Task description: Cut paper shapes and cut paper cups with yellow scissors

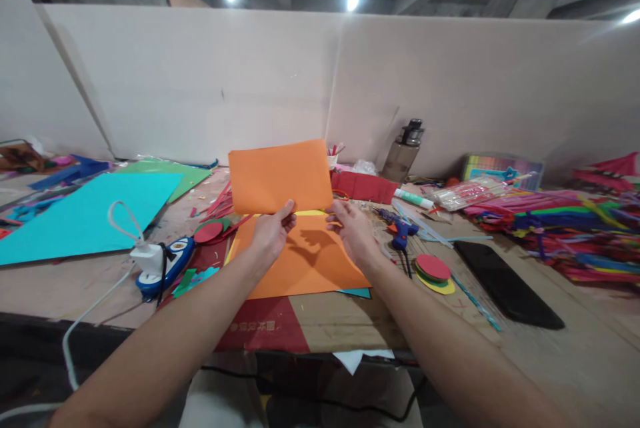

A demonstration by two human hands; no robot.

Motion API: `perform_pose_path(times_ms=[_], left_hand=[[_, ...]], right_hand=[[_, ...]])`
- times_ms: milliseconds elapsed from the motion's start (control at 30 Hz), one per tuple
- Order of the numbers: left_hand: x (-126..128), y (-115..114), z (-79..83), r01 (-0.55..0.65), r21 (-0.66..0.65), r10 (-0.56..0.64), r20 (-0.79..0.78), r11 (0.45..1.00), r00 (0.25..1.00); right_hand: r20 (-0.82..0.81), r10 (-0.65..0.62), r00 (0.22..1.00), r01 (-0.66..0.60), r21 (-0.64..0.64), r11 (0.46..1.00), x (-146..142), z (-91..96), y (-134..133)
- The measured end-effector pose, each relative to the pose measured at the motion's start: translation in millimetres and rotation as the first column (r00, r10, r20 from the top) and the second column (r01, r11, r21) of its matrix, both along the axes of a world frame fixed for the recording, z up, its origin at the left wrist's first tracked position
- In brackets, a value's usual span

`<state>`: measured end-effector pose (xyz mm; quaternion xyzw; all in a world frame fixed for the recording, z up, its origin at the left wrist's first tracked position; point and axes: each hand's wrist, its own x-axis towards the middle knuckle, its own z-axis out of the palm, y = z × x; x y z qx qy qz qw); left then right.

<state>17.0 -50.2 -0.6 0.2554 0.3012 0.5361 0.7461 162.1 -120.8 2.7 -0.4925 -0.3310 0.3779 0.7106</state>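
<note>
Both hands hold an orange sheet of paper (277, 175), folded so its far half stands up over the near half lying on the table. My left hand (270, 231) pinches the raised half at its lower left, thumb on the front. At the lower right corner of that flap, my right hand (353, 228) has its fingers closed on the paper. A yellow sheet edge shows under the fold. The sheet rests on flattened cardboard (320, 325) covering the table.
A blue glue gun (400, 228) and round red, green and yellow paper discs (434, 271) lie right of the sheet. A black phone (507, 285), piled coloured strips (565, 228), a bottle (404, 151), a large cyan sheet (85, 215) and a white plug on a power strip (160, 261) surround it.
</note>
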Motion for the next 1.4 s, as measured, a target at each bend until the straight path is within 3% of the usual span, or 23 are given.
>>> perform_pose_path(times_ms=[100, 267, 667, 1000, 1400], left_hand=[[9, -11, -0.7, 0.078, 0.028, -0.078, -0.023, 0.997, 0.997], [14, -17, -0.4, 0.149, 0.084, -0.149, -0.012, 0.985, 0.989], [0, 7, -2.7, 0.018, 0.092, -0.01, -0.09, 0.996, 0.996], [-1, 5, -3.5, 0.085, 0.093, -0.071, -0.145, 0.992, 0.987], [-2, 9, -5.4, 0.087, 0.086, -0.073, -0.151, 0.993, 0.986]], right_hand=[[0.027, 0.125, 0.992, -0.124, -0.027, 0.992, -19, -3.6, 0], [-0.088, 0.016, 0.996, -0.015, 0.015, 1.0, -27, -4.1, -1], [-0.14, -0.035, 0.989, 0.034, -0.01, 0.999, -14, -4.3, -2], [0.051, -0.174, 0.983, 0.174, -0.001, 0.985, -13, -7.7, 1], [0.002, -0.177, 0.984, 0.177, 0.0, 0.984, -12, -9.3, 2]])
